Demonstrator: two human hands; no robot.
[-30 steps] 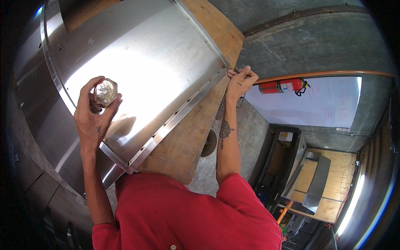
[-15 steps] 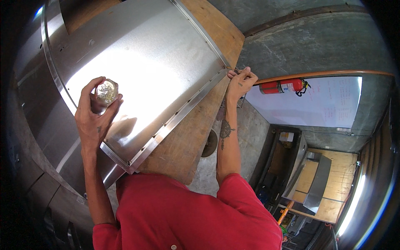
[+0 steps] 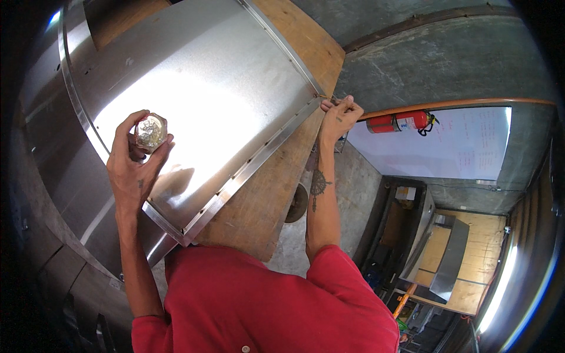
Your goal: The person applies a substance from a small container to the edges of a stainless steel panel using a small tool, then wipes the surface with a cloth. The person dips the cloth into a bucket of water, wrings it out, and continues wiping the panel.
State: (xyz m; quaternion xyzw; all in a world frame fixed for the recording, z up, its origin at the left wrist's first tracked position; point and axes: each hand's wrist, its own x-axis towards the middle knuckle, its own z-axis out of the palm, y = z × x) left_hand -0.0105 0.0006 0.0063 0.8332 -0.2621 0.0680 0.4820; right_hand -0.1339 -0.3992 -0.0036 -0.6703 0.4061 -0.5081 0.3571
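Note:
A large shiny sheet-metal panel (image 3: 194, 76) with a raised folded rim lies in front of me. My left hand (image 3: 130, 159) is wrapped round a small clear round container (image 3: 151, 130), held above the panel; its contents look pale and glinting. At the panel's far right corner, my right hand (image 3: 340, 115) pinches a thin brownish stick-like tool (image 3: 323, 96). The tip of that tool meets the corner of the rim; its exact kind is too small to make out. Dark small spots run along the panel's near rim (image 3: 235, 178).
Under the panel is a wooden board (image 3: 247, 206), jutting past its right edge. A round bucket-like vessel (image 3: 297, 203) stands on the concrete floor. To the right are a red fire extinguisher (image 3: 415, 120), a whiteboard (image 3: 465, 147) and a dark open cabinet (image 3: 400, 217).
The container in my left hand has tilted slightly. My right hand stays at the corner, nearly unmoved.

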